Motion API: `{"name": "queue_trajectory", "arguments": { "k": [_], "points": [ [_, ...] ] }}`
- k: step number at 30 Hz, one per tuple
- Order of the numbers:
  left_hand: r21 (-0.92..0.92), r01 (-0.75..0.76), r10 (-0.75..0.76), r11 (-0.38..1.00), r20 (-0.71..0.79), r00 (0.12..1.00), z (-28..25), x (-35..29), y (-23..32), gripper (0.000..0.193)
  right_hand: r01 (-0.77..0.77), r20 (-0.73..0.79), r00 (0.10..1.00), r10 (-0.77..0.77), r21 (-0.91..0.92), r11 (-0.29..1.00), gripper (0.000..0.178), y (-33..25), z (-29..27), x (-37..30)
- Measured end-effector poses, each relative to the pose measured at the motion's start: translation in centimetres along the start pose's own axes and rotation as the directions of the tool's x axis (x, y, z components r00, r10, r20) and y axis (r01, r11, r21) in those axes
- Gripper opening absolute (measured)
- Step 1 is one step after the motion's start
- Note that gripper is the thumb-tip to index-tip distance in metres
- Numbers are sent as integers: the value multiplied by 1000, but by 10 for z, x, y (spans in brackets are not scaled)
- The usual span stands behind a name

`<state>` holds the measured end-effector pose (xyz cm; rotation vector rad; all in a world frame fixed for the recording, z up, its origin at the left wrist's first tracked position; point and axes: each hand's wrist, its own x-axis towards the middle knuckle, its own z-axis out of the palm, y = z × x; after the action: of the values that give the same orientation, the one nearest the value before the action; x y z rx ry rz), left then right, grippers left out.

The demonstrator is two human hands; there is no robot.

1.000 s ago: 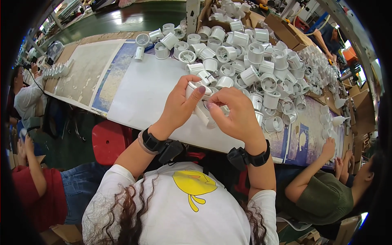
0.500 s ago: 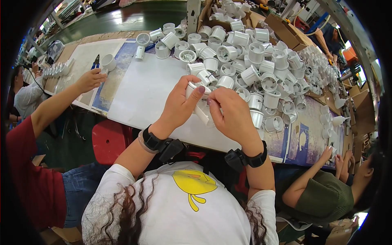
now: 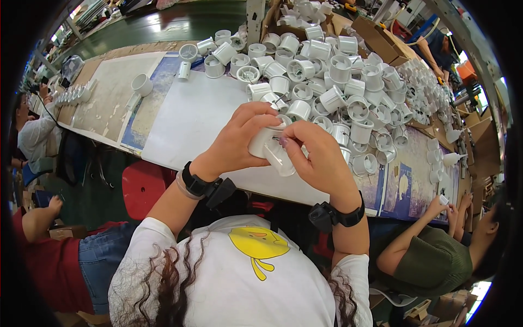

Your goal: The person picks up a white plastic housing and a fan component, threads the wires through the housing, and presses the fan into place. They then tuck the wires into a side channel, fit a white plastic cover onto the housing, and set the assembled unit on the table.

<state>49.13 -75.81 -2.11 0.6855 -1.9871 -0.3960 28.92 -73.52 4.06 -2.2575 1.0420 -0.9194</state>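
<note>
My left hand is closed around a white round plastic housing, held above the near side of the white work sheet. A pale, partly see-through handle-like piece sticks out from it toward me. My right hand is closed at the housing's right side, thumb and forefinger pinched together at the base of that piece. Whatever lies between those fingertips is too small or hidden to tell. Just beyond both hands lies a large heap of similar white round housings, some with wires and vanes inside.
The white sheet covers the table to the left. A lone white housing stands farther left. A red stool is below the table edge. Co-workers sit on both sides; a person in green handles a small white part at right.
The housing in my left hand has turned, so its round wall and pale protruding piece show more. The red-sleeved co-worker's arm and the blue-handled pliers have left the table at left.
</note>
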Motion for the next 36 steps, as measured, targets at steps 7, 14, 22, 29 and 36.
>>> {"name": "queue_trajectory", "arguments": {
  "k": [7, 14, 22, 29, 36],
  "points": [
    [-43, 48, -44, 998, 92, 995, -4, -1, 5, 65, 128, -24, 991, -130, -56, 990, 7, -6, -10, 1],
    [-104, 141, -136, 984, 52, 989, 1, -6, 7, 63, 167, -4, 986, -167, -40, 985, 8, -5, -8, 0],
    [70, 107, -108, 992, 10, 994, -1, -6, 13, 62, 77, 21, 997, -75, -169, 983, 8, -5, -9, 0],
    [136, 133, -140, 982, 40, 989, -2, -7, 17, 62, 130, -32, 989, -144, -270, 954, 8, -2, -3, 3],
    [-77, 228, -221, 971, 89, 971, 2, -13, 16, 63, 198, -54, 973, -223, -291, 936, 8, 5, -3, 7]
  ]
}}
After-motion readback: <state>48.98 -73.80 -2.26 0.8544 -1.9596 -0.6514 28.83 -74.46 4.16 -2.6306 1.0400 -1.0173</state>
